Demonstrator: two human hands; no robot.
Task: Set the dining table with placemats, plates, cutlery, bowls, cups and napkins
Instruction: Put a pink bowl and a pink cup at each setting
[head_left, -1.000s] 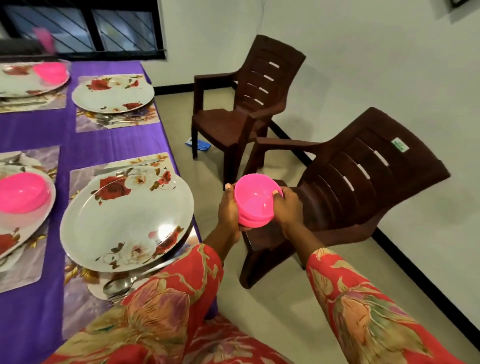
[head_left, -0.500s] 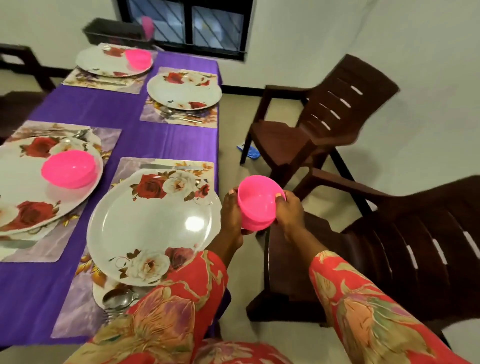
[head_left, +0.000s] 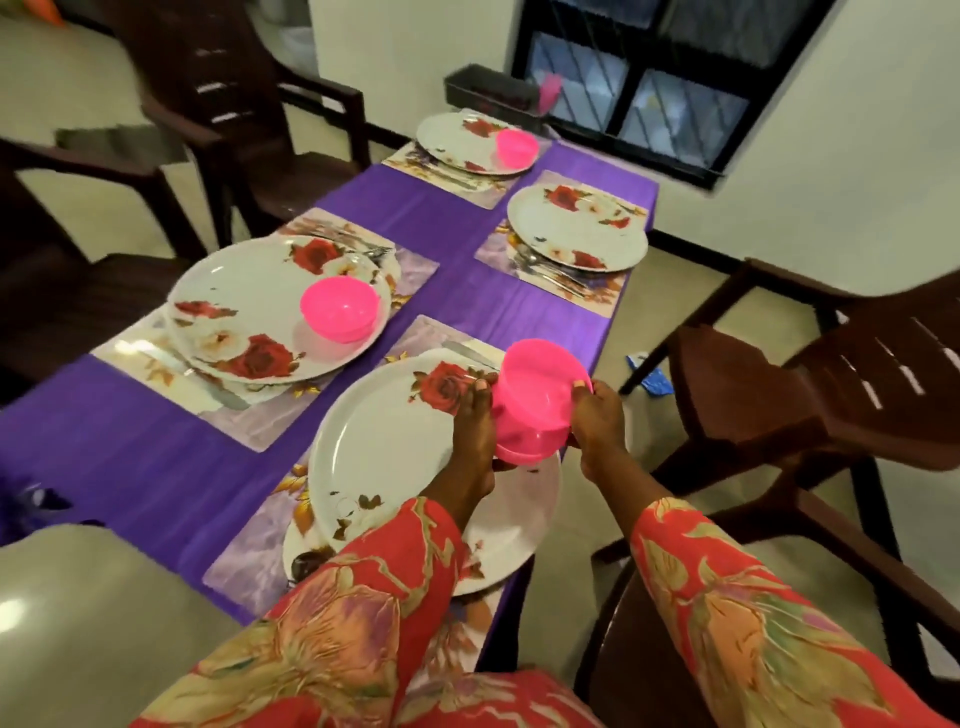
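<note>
Both hands hold a stack of pink bowls (head_left: 535, 410) tilted above the right edge of the near plate (head_left: 395, 447); the left hand (head_left: 475, 421) has its fingers curled round the stack's left side, the right hand (head_left: 597, 421) grips the right side, thumb on the rim; no writing or brand can be read on bowls or plates; the near plate lies on a placemat (head_left: 249, 545) on the purple surface (head_left: 135, 457); two other rose-patterned plates already carry a pink bowl (head_left: 338, 315); a fourth plate (head_left: 576, 228) carries none.
</note>
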